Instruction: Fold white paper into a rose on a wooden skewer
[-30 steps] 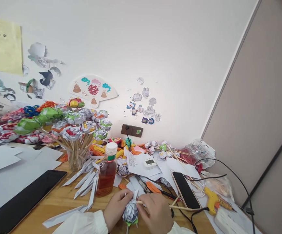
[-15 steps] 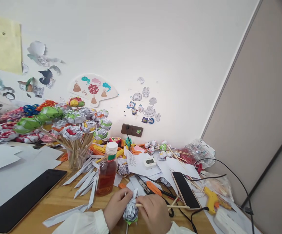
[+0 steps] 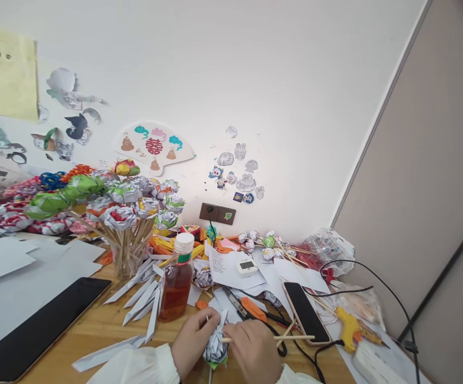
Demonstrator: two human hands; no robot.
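A folded paper flower [image 3: 216, 345], white with green at its base, is low in the view between my two hands. My left hand [image 3: 193, 341] is closed on its left side, fingertips pinching the white petals. My right hand [image 3: 253, 346] grips a thin wooden stick [image 3: 295, 337], whose left tip touches the petals while the rest points right. A thin stem shows below the flower. Just beyond my left hand stands a bottle [image 3: 177, 282] of amber liquid with a white cap.
Folded paper strips [image 3: 141, 301] lie left of the bottle, near a cup of paper flowers [image 3: 123, 213]. A black tablet [image 3: 43, 328] rests at left. A phone [image 3: 306, 312], cables and a yellow glue gun [image 3: 347, 328] are at right. A white timer [image 3: 247, 268] sits behind.
The stick in my right hand has shifted slightly against the flower's petals. Both hands keep nearly the same place; the whole view has drifted a little.
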